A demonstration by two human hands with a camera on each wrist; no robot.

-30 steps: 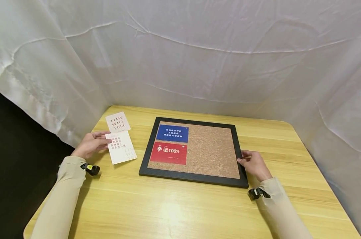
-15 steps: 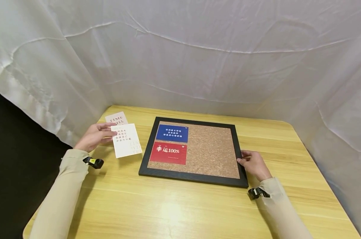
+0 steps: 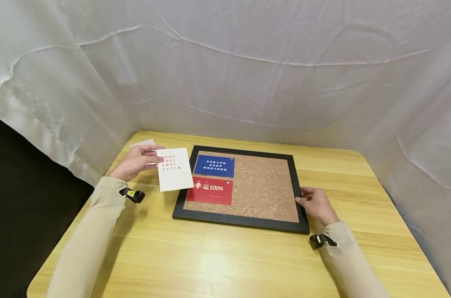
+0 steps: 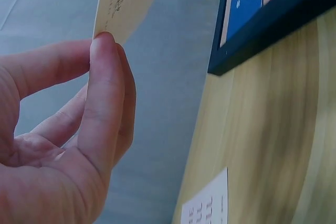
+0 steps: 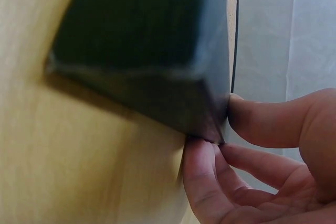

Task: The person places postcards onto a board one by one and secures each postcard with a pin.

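Note:
My left hand (image 3: 136, 163) pinches a white card (image 3: 175, 170) with printed characters by its left edge, between thumb and fingers. The card hangs above the table and overlaps the left side of a black-framed corkboard (image 3: 266, 186) in the head view. A blue card (image 3: 214, 169) sits at the board's upper left, with a red card (image 3: 214, 193) below it, partly covered by the held card. At the board's right edge, my right hand (image 3: 318, 205) grips the frame, thumb on top; the right wrist view shows fingertips (image 5: 199, 156) against its outer side.
Behind the left hand another white card (image 3: 145, 142) lies on the wooden table (image 3: 210, 256), mostly hidden in the head view; its lettering shows in the left wrist view. Pale curtains (image 3: 247, 82) hang around the table's back and sides.
My left hand has lifted the white card off the table and carried it right, to the corkboard's left side. The right hand and the board stay where they were.

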